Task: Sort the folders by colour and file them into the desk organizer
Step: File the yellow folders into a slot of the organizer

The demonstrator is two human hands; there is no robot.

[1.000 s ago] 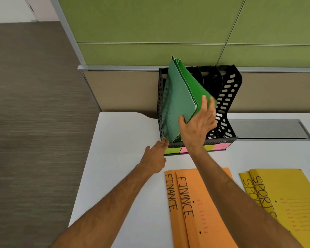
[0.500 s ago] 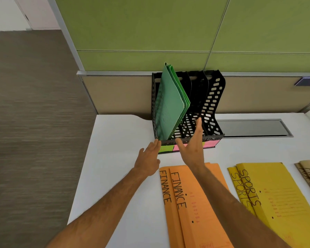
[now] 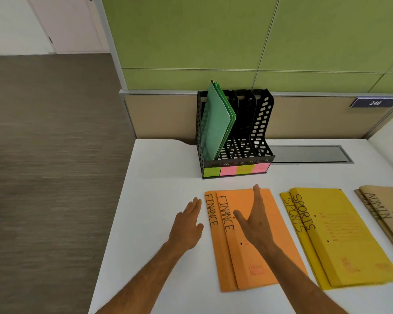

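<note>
The black desk organizer (image 3: 262, 123) stands at the back of the white desk (image 3: 150, 200), with green folders (image 3: 216, 123) leaning in its leftmost slot; its other slots hold nothing. Two orange folders (image 3: 275, 223) marked FINANCE lie overlapped in front of it. My right hand (image 3: 256, 220) hovers open above the orange folders, fingers pointing away. My left hand (image 3: 187, 223) is open and flat just left of their left edge. Yellow folders (image 3: 340, 236) marked SPORTS lie to the right, and brown folders (image 3: 386, 207) marked ADMIN at the far right edge.
Green and pink sticky labels (image 3: 234, 169) run along the organizer's front. A grey cable hatch (image 3: 309, 154) is set into the desk right of it. A green partition wall (image 3: 236, 41) backs the desk. The desk's left edge drops to carpet floor (image 3: 55, 155).
My right hand let go of the green folders, which now lean in the leftmost slot. Both hands drew back from the organizer toward the orange folders.
</note>
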